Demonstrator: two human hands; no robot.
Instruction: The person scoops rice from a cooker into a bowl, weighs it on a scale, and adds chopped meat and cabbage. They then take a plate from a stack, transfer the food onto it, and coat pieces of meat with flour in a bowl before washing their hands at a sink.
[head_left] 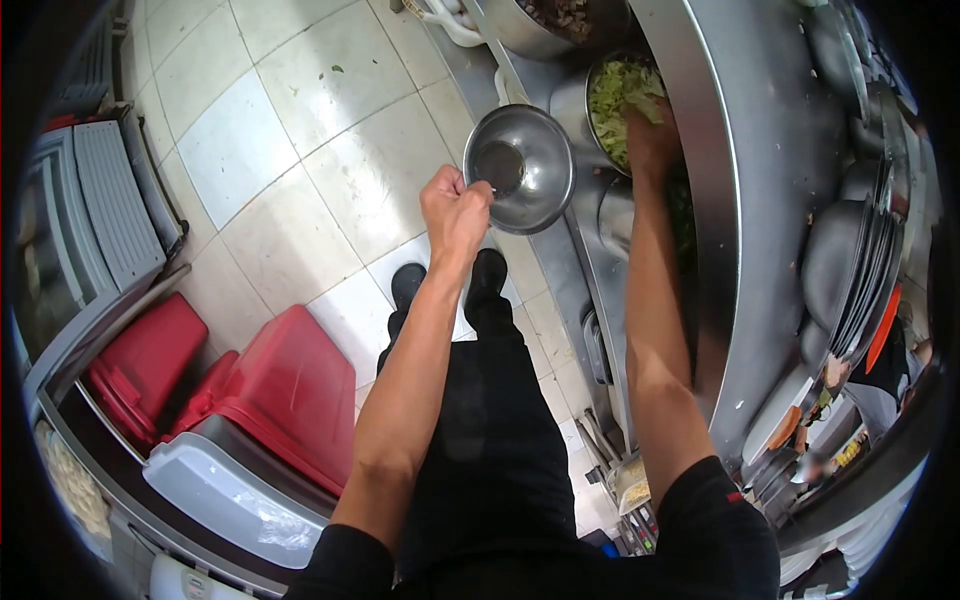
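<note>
My left hand is closed on the near-left rim of a steel mixing bowl. The bowl is tilted so that its inside faces up toward me, and I see no food in it. Over the counter, my right hand reaches into a round metal container of chopped lettuce. Green leaf pieces lie around and against the fingers, which are mostly hidden by leaves and shadow. The container stands just right of the bowl, partly under a steel shelf edge.
A metal pot of brown chopped pieces stands beyond the lettuce. The steel shelf overhangs the containers, with stacked plates farther right. Red lidded bins and a grey plastic tub are at left. Green scraps lie on the tiled floor.
</note>
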